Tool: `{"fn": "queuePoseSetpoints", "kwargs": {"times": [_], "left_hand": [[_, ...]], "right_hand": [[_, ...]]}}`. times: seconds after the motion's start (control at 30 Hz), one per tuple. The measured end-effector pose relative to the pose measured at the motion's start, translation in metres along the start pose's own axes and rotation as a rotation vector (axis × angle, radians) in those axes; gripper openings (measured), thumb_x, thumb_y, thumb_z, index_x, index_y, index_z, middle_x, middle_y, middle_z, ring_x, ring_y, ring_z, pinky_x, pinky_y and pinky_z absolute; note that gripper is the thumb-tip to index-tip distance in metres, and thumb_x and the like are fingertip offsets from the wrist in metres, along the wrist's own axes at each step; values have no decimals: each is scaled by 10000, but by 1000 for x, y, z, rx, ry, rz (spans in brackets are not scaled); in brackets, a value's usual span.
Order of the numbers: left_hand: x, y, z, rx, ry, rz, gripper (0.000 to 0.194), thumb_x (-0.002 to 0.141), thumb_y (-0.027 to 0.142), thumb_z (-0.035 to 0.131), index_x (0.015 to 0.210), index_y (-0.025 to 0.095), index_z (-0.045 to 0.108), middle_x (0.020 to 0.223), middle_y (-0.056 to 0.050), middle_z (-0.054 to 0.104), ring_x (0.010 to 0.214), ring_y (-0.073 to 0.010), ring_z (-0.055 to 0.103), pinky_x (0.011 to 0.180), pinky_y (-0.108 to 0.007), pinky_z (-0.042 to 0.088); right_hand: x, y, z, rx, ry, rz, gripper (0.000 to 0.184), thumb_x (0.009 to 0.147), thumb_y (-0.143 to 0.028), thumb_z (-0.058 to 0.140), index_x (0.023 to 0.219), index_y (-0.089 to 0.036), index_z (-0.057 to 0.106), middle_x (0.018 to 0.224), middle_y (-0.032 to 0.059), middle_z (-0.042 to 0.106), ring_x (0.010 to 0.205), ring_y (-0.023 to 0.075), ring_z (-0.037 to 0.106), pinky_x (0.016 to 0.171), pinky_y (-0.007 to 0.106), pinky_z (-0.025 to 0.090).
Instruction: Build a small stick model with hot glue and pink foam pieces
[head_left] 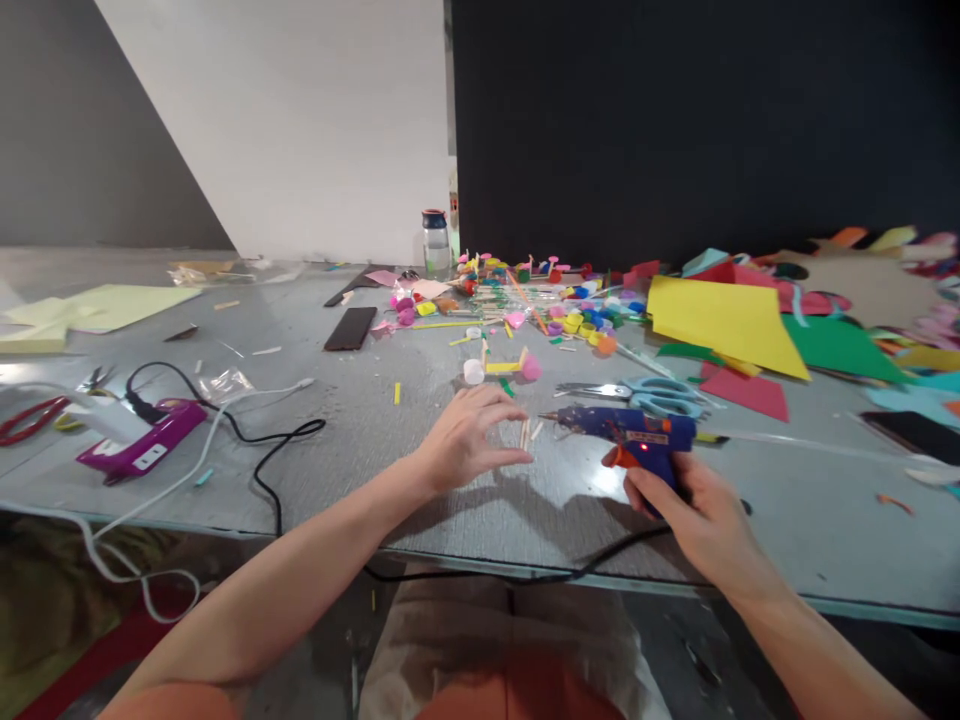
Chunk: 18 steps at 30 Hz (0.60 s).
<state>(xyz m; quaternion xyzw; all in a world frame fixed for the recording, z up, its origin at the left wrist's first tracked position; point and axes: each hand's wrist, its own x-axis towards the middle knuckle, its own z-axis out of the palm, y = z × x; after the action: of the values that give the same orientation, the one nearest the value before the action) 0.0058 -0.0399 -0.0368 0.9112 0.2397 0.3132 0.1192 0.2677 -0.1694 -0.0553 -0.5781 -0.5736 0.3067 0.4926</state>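
My left hand [474, 437] is curved in a C, thumb and fingertips gripping a short pale wooden stick [524, 434] between them. Another small pale piece [537, 431] shows just right of it. In my right hand [701, 510] is a blue hot glue gun [611, 424] with an orange trigger and a lit red light. Its nozzle points left, close to my left fingertips. Just beyond my left hand stands a small piece made of a yellow strip [502, 368], with a white round cap [474, 372] and a pink one [531, 367] at its ends.
Light blue scissors [660, 394] lie behind the glue gun. Bottle caps [574, 323] and sticks are heaped farther back, near a bottle [435, 243]. Coloured sheets [724, 320] cover the right. A dark phone [350, 328], purple power strip [142, 440] and cables lie left.
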Motion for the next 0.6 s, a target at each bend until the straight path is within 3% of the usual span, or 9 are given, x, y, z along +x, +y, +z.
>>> {"fn": "queuePoseSetpoints", "kwargs": {"times": [0.23,0.4,0.6], "left_hand": [[2,-6,2,-133,149,25,458,778,481,802,1092,168,689,1076,-102,673,1038,-240,643,945,-413,505],[2,0,-2,-146,174,50,459,779,471,802,1112,177,687,1096,-102,671,1052,-233,643,951,-417,512],[3,0,-2,-111,176,79,473,761,477,816,1109,187,682,1087,-97,679,1052,-240,645,943,-418,510]], "right_hand": [[0,12,1,52,18,75,335,881,-540,669,973,-223,727,722,33,622,656,197,544,550,295,414],[-3,18,-1,158,16,74,296,897,-515,663,904,-232,752,759,58,650,709,221,561,617,335,450],[-4,23,-1,226,-10,91,309,909,-517,656,974,-241,776,864,72,706,768,222,566,668,332,455]]}}
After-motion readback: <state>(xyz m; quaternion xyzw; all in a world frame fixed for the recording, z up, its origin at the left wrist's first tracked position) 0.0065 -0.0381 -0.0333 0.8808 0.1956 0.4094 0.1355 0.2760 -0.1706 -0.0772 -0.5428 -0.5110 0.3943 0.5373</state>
